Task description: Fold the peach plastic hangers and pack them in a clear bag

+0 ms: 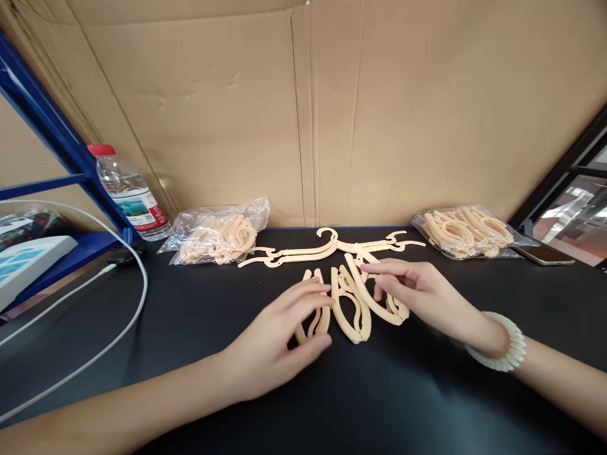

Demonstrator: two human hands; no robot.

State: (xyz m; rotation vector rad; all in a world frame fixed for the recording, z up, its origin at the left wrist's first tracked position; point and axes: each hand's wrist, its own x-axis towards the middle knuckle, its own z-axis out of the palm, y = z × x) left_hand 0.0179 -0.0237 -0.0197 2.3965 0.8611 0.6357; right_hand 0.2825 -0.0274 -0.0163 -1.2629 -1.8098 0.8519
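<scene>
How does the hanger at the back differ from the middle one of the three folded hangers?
The back hanger is opened out, arms spread to both sides; the middle hanger is folded into a narrow loop. The back hanger stretches much wider than the middle hanger. The back hanger lies nearer the cardboard; the middle hanger lies closer to the person. Both are pale beige.

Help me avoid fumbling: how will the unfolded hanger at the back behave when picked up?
The unfolded hanger will probably feel light, given its slim bars. Each bar looks rigid, but the whole may fold, since it appears jointed near the hook.
</scene>
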